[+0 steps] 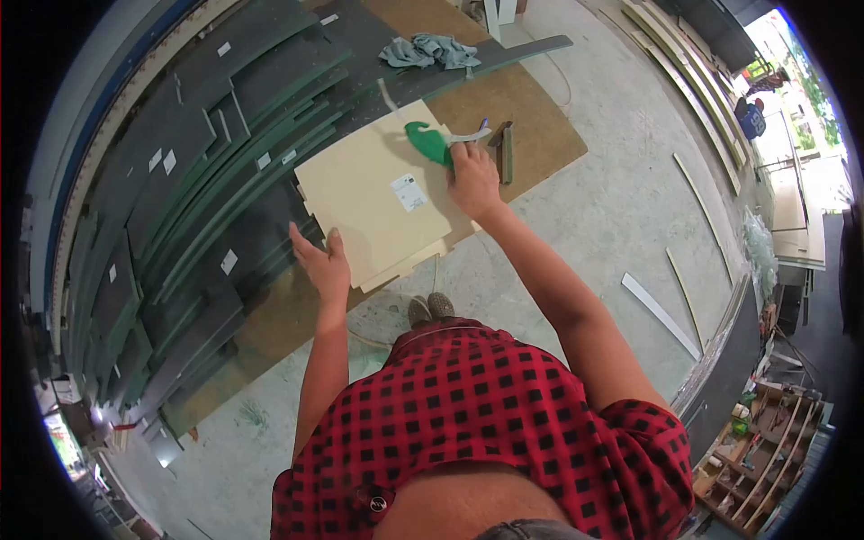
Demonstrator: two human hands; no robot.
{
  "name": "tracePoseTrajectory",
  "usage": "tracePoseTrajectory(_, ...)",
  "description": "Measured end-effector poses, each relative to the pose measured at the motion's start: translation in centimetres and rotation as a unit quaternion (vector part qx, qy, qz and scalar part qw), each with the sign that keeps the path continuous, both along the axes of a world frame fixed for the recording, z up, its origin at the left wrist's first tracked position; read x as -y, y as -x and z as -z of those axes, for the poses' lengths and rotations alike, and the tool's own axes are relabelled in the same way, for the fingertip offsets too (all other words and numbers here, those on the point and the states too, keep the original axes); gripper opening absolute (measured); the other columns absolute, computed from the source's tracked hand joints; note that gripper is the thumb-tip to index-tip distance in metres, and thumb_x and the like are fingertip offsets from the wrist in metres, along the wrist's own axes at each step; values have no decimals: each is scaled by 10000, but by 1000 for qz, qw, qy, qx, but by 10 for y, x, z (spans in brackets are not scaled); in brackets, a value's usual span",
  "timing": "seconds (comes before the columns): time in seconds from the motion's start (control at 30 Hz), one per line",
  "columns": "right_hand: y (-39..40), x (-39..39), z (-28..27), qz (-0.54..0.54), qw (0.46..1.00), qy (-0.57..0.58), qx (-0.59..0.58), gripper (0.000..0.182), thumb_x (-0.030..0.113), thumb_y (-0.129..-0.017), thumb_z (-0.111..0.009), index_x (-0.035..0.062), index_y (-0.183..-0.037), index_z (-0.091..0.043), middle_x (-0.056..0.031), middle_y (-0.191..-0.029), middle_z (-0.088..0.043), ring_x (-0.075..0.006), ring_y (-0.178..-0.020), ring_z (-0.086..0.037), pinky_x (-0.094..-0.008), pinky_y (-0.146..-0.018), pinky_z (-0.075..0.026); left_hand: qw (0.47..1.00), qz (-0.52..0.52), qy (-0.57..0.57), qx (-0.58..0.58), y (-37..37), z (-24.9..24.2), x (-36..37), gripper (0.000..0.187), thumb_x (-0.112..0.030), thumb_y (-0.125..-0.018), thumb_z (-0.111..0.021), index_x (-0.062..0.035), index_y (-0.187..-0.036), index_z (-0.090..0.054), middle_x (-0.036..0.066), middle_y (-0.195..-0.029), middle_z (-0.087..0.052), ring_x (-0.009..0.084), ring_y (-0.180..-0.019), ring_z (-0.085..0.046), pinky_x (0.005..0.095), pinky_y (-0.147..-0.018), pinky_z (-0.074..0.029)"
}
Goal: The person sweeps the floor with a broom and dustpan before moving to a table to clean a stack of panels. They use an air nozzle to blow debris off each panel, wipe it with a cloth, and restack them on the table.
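A cream-coloured panel (360,171) with notched edges lies on the brown work board in front of me, a white printed label (409,193) on its face. My right hand (473,183) is at the panel's right side, fingers closed round the end of a green hand tool (428,142) with a hooked head. A pale tube (470,136) curves out beside these fingers. At the panel's lower left edge, my left hand (324,262) is open, with thumb and fingers apart.
Dark panels (193,135) with small white labels are stacked on the left. A grey cloth (430,51) lies behind the cream panel. To the right of my right hand are dark metal pieces (506,153). Strips (661,315) lie on the concrete floor, near a compartmented tray (765,450).
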State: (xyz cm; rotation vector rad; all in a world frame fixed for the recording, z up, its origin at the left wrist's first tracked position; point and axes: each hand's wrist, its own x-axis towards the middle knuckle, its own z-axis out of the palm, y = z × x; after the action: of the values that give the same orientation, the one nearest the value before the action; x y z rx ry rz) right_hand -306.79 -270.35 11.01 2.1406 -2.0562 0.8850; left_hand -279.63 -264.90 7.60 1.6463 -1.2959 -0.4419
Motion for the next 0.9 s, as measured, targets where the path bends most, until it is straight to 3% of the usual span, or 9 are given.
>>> tracePoseTrajectory(0.03, -4, -2, -9, 5, 1000, 0, 0, 287, 140, -737, -598, 65, -989, -482, -163, -956, -553, -363, -865, -562, -466, -719, -451, 991, 0, 67, 119, 6, -20, -1, 556, -296, -882, -569, 5, -1312, -383, 201, -1295, -428, 394, -1234, -356, 448, -1036, -270)
tracePoseTrajectory(0.07, -11, -6, -20, -32, 999, -23, 22, 294, 123, -722, -606, 65, -987, -495, -157, -961, -537, -358, -863, -559, -457, -717, -455, 991, 5, 65, 119, 9, -29, 2, 556, -296, -882, -569, 5, -1312, -383, 201, -1295, -428, 394, -1234, -356, 448, -1036, -270)
tracePoseTrajectory(0.13, -29, -12, -26, -67, 995, -57, 46, 302, 107, -707, -615, 65, -986, -507, -151, -967, -521, -353, -862, -557, -447, -715, -460, 958, 141, 105, 226, 16, -34, 6, 488, -316, -848, -615, -14, -1206, -478, 209, -1258, -442, 419, -1222, -349, 494, -1030, -259)
tracePoseTrajectory(0.23, -51, -11, -21, -135, 985, -99, 52, 249, 118, -707, -585, 59, -945, -542, -166, -938, -523, -338, -849, -563, -436, -701, -476, 967, 164, 48, 187, 38, -28, 19, 408, -361, -839, -624, -27, -1056, -540, 204, -1241, -449, 408, -1229, -342, 486, -1032, -255)
tracePoseTrajectory(0.43, -56, 2, -3, -207, 968, -128, 66, 195, 194, -728, -610, 37, -842, -597, -175, -926, -532, -333, -810, -578, -427, -676, -496, 971, 59, -31, 228, 67, -21, 33, 439, -462, -802, -634, -57, -943, -540, 170, -1217, -452, 371, -1256, -316, 564, -1042, -168)
tracePoseTrajectory(0.6, 1, 17, -38, -334, 930, -89, 128, 292, 233, -694, -673, 43, -905, -605, -148, -908, -543, -337, -770, -582, -420, -688, -491, 964, -7, -61, 258, 83, -8, 39, 452, -472, -762, -666, -86, -942, -514, 147, -1269, -437, 321, -1274, -321, 566, -1050, -140)
tracePoseTrajectory(0.67, 51, 31, -42, -260, 938, -104, 206, 318, 245, -686, -699, 58, -919, -593, -147, -927, -570, -337, -806, -595, -403, -691, -488, 968, -10, -35, 248, 84, -5, 38, 439, -444, -748, -688, -90, -941, -515, 142, -1280, -444, 321, -1259, -350, 541, -1057, -148)
tracePoseTrajectory(0.73, 109, 60, -24, -171, 937, -236, 192, 307, 258, -734, -631, 55, -963, -606, -153, -964, -595, -332, -889, -595, -421, -751, -481, 965, -17, -34, 259, 90, -9, 40, 401, -393, -751, -701, -84, -926, -515, 140, -1266, -460, 326, -1239, -375, 512, -1049, -181)
tracePoseTrajectory(0.9, 209, 117, 107, 5, 915, -358, 184, 507, 362, -741, -649, 119, -1160, -500, -183, -996, -597, -350, -942, -588, -427, -785, -478, 964, -12, -28, 263, 95, -14, 44, 368, -327, -758, -710, -51, -898, -509, 167, -1237, -468, 348, -1201, -396, 453, -996, -275)
